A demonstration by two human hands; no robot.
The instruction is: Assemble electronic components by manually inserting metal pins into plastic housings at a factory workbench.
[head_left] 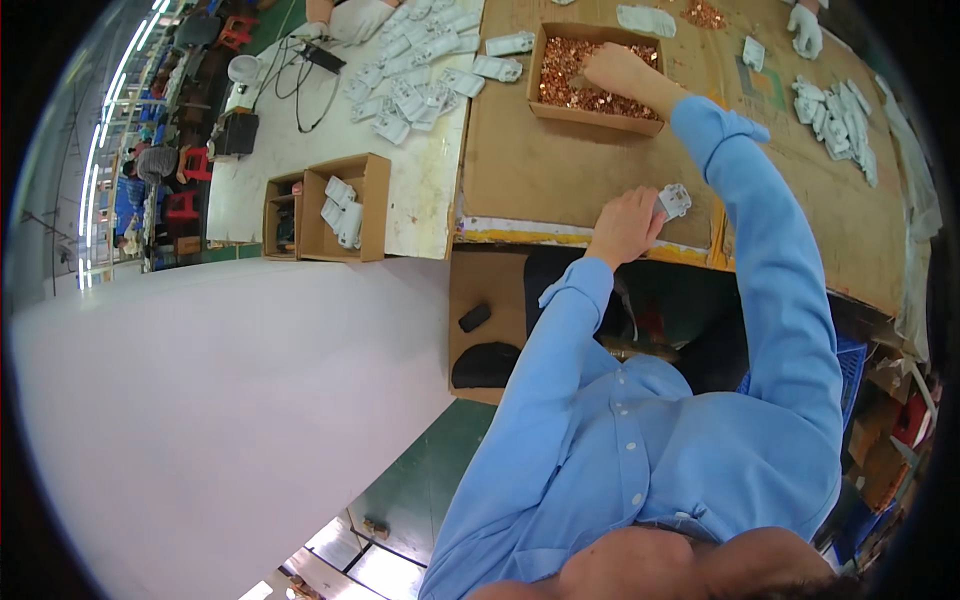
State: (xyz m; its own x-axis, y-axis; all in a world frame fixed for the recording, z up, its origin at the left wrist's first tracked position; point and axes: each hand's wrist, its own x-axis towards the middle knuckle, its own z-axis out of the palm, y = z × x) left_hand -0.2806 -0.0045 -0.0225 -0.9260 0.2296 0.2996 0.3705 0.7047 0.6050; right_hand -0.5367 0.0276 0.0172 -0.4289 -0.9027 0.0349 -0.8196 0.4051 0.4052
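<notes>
My left hand (627, 228) rests near the front edge of the cardboard-covered table, its fingers closed around a white plastic housing (674, 202) that sticks out to the right. My right hand (613, 71) reaches into a shallow cardboard box (597, 119) full of small copper-coloured metal pieces (566, 72). Its fingertips are down among the pieces, so what they pinch is hidden. A few more white housings (497, 68) lie just left of the box.
Many white parts (410, 98) are heaped on the white table at left, near a divided cardboard box (375, 210) and black cables (300, 85). Another pile of white parts (835, 120) lies at right. Gloved hands of other people (805, 30) show at the far edge.
</notes>
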